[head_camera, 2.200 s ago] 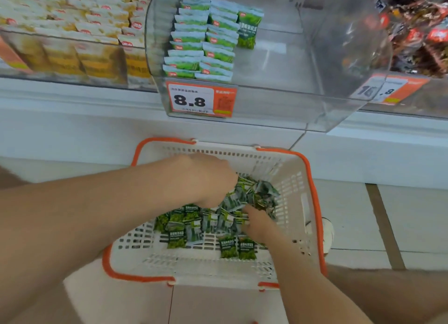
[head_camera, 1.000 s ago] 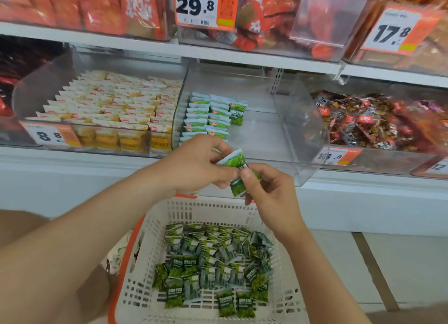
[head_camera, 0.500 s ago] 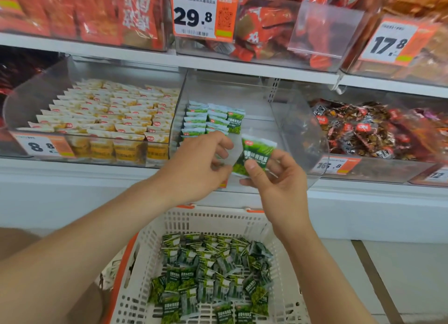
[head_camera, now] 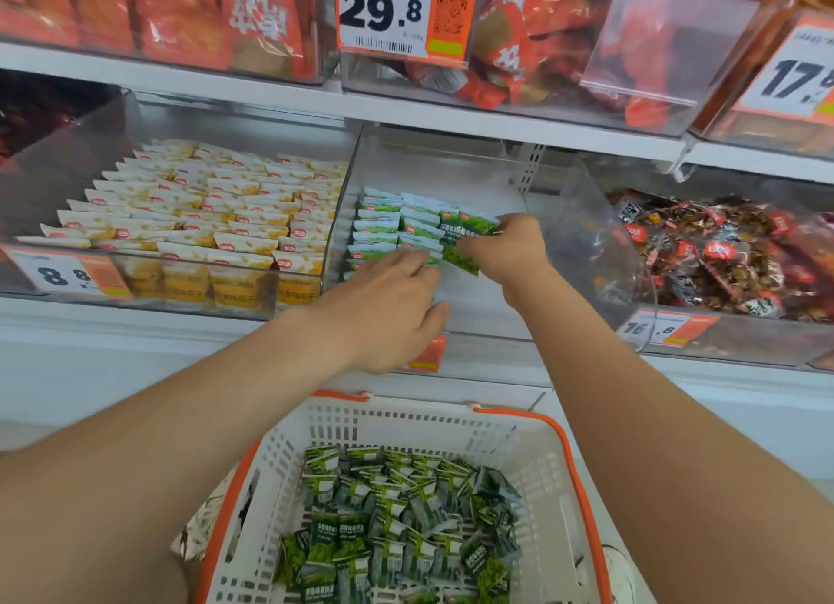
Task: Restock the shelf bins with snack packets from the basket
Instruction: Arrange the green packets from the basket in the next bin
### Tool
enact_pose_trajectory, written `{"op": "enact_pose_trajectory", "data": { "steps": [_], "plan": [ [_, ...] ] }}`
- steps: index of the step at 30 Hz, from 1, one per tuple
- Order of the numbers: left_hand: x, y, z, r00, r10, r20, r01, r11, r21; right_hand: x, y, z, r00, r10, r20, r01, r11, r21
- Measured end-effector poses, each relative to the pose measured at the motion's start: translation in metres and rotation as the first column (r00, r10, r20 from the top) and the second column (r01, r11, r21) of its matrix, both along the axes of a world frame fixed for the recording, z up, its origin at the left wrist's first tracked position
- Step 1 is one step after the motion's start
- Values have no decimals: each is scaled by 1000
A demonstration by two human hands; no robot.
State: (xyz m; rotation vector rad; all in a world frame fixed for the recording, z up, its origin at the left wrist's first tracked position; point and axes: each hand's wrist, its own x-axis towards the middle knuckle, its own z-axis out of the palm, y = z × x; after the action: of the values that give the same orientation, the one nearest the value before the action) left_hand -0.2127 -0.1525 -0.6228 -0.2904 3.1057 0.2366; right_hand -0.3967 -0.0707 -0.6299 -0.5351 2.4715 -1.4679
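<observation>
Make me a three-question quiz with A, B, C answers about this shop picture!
1. The right hand holds green packets where? A top shelf B middle bin C floor
2. The rim of the basket is: A blue B black C orange
3. The left hand is: A open, fingers straight B a fist C gripping a bottle
Answers: 1 B, the packets are beside the stocked rows in that bin; 2 C, orange edging on white mesh; 3 A, straight fingers, nothing gripped.
</observation>
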Motion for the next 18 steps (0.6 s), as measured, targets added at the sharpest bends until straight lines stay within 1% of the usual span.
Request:
{"op": "enact_pose_trajectory", "data": {
  "steps": [3,6,10,14,15,18],
  "plan": [
    [-4,-3,-2,997,14,82,-16,1000,20,-19,-18,-7,990,12,-143,22,973,229],
    [-6,-2,-1,988,27,151,-32,999,30,-31,-33,-13,975,65,-211,14,936,352],
    [-7,-1,2,985,33,167,-39,999,33,-37,-48,-20,961,102,-255,15,908,419],
    [-8,-1,2,983,33,178,-39,999,32,-43,-50,-23,933,53,-355,121,885,450],
    [-8,0,3,982,32,184,-39,999,33,-45,-50,-24,929,71,-363,118,873,473],
    [-8,1,5,984,30,178,-35,999,27,-45,-51,-29,927,185,-326,21,843,537]
  ]
}}
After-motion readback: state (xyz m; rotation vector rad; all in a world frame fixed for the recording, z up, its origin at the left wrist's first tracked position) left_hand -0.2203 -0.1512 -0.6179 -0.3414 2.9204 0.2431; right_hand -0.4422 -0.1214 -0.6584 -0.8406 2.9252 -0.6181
